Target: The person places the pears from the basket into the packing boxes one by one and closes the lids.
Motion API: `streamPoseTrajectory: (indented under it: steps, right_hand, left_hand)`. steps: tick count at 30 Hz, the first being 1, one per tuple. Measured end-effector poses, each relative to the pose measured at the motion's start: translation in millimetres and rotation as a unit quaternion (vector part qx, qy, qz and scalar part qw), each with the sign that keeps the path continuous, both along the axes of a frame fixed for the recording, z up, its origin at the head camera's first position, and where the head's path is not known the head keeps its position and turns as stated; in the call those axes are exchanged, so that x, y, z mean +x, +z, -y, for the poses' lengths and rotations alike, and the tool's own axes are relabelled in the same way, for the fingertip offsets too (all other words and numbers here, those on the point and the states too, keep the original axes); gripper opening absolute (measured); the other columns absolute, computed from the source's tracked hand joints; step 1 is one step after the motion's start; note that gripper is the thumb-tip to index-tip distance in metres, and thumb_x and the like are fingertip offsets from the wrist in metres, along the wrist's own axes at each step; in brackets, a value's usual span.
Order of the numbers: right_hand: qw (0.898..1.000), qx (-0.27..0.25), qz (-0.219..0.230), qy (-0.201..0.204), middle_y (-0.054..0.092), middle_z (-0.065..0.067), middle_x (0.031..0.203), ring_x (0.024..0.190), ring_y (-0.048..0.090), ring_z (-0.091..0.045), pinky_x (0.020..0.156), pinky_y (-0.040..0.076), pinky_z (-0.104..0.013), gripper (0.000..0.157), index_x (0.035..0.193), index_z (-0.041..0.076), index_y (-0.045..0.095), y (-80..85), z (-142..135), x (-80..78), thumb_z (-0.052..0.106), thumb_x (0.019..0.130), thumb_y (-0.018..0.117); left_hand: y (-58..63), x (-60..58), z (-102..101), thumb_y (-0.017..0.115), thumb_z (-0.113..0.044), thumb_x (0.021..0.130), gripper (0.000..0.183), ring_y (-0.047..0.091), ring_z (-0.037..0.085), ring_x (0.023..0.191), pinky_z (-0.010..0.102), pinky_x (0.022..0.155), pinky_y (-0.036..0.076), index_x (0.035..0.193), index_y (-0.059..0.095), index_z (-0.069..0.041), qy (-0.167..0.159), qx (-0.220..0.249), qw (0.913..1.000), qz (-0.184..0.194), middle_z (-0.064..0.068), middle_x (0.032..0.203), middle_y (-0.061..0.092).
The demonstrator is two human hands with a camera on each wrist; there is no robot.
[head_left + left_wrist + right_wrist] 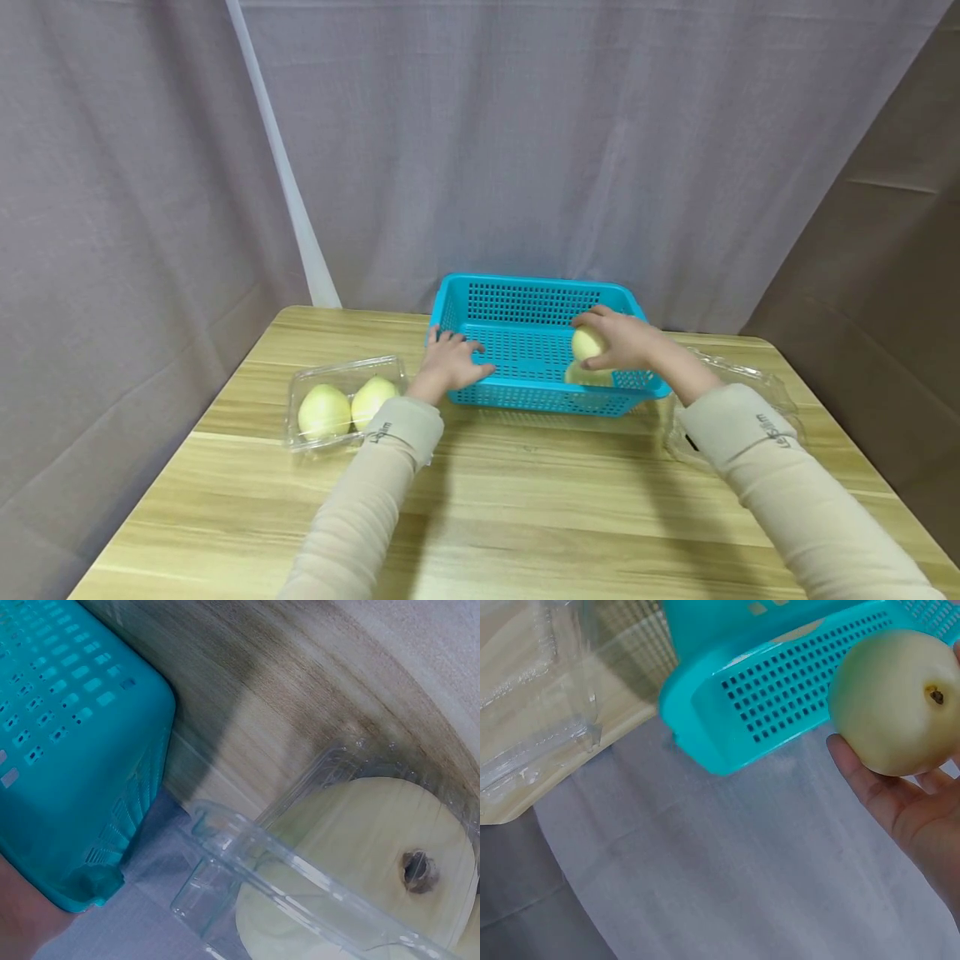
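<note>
My right hand (618, 337) holds a pale yellow-green pear (896, 705) over the right part of the blue plastic basket (525, 283). The fingers curl round one side of the pear and the thumb round the other. Below it, another pear (588, 375) lies inside the basket by the front wall, partly covered by the hand and the held pear. At the basket's left end, my left hand (450, 364) rests with its fingers spread at the rim and holds nothing. In the left wrist view only a bit of that hand shows beside the rim.
Left of the basket, a clear plastic clamshell box (309, 379) holds two pears (324, 411), partly behind the left sleeve. Another clear box (757, 379) stands to the right, half hidden by the right arm. A grey curtain (525, 150) hangs behind the wooden table (540, 508).
</note>
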State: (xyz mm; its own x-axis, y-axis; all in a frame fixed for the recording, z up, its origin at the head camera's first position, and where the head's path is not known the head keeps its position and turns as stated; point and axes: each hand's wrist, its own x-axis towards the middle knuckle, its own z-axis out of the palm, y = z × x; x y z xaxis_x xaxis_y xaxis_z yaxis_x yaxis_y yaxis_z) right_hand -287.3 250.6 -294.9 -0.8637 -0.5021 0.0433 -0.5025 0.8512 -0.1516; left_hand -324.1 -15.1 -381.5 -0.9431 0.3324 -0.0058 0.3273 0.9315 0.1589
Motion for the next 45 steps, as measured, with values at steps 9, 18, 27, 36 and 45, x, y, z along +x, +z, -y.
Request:
streamPoseTrajectory:
  steps: [9,18,27,36,45]
  right_hand:
    - [1.0,-0.003,-0.008,-0.014,0.052,-0.024,0.117,0.086,0.06,-0.031,0.068,0.053,-0.045,0.055,0.124,0.002,0.054,11.9,-16,4.8,0.022,0.077,0.074]
    - [1.0,0.001,-0.01,-0.029,0.053,-0.024,0.117,0.086,0.06,-0.031,0.067,0.052,-0.044,0.055,0.124,0.002,0.053,13.7,-31,10.6,0.023,0.077,0.074]
    - [0.999,0.011,-0.013,-0.036,0.053,-0.025,0.117,0.085,0.059,-0.029,0.066,0.051,-0.041,0.056,0.125,0.002,0.054,17.3,-42,15.8,0.026,0.078,0.074]
    - [0.999,0.012,-0.021,-0.043,0.053,-0.027,0.116,0.084,0.059,-0.03,0.066,0.051,-0.043,0.057,0.122,-0.001,0.055,17.2,-57,20.0,0.027,0.076,0.074]
    - [0.998,0.013,-0.027,-0.05,0.056,-0.023,0.11,0.08,0.059,-0.027,0.062,0.048,-0.042,0.055,0.12,0.0,0.056,14.4,-67,24.2,0.027,0.076,0.075]
  left_hand:
    - [1.4,1.1,3,0.047,-0.056,0.09,0.051,0.029,0.033,0.139,0.053,0.118,0.003,0.132,0.054,-0.026,-0.001,0.011,0.9999,0.0,0.009,0.146,0.043]
    - [0.7,1.0,7,0.046,-0.056,0.091,0.051,0.029,0.033,0.14,0.053,0.118,0.002,0.132,0.053,-0.027,0.0,0.004,1.0,0.005,0.008,0.147,0.042]
    - [0.8,2.2,9,0.045,-0.058,0.091,0.052,0.03,0.033,0.14,0.053,0.118,0.002,0.132,0.054,-0.028,0.002,-0.005,1.0,0.001,0.007,0.146,0.043]
    - [2.6,4.2,10,0.045,-0.058,0.09,0.053,0.029,0.033,0.14,0.052,0.118,0.002,0.132,0.054,-0.027,0.003,0.002,1.0,0.001,0.008,0.146,0.043]
    - [1.8,1.6,11,0.044,-0.059,0.09,0.054,0.03,0.033,0.139,0.053,0.118,0.002,0.132,0.054,-0.026,0.001,0.004,1.0,0.001,0.007,0.146,0.043]
